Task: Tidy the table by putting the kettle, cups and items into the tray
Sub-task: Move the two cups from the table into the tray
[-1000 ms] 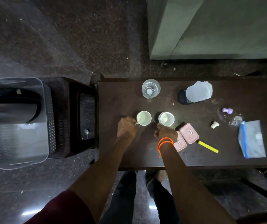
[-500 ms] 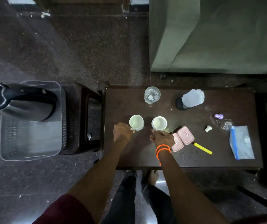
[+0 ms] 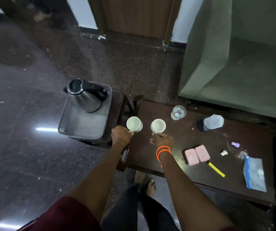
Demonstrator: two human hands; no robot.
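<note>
Fingers of the left hand and right hand each pinch a white ceramic cup's handle: left cup, right cup, over the dark table's left end beside the grey plastic tray holding the steel kettle. Such thin handle pinches may let a cup tip or knock the kettle.

Dark speckled stone floor with glare streaks at 8 o'clock, wooden door at 12, green sofa at 2.
</note>
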